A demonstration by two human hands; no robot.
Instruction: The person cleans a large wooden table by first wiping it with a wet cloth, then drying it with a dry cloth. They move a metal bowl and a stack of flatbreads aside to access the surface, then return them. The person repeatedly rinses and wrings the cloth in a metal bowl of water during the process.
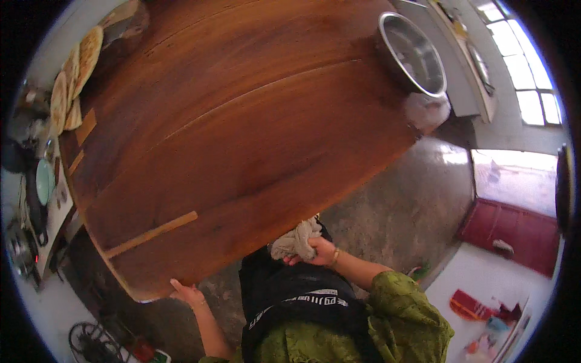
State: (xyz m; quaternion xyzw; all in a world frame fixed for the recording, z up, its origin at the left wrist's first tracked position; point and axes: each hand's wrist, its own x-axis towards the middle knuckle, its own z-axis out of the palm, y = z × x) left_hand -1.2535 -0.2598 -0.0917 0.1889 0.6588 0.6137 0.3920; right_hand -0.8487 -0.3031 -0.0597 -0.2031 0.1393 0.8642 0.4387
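Observation:
A large brown wooden table fills most of the view before me. At its near edge, my right hand grips a crumpled beige cloth, just in front of my black apron. The apron bears writing. My left hand is at the same edge, close to the table's near left corner. Its thumb lies on the rim, and the fingers seem to curl below, partly hidden. A pale wooden strip runs across the tabletop beyond that hand.
A metal basin stands at the far right of the table, with a whitish translucent bag beside it. Flatbreads lean at the far left. A side counter holds a pale green bowl. Concrete floor shows at right.

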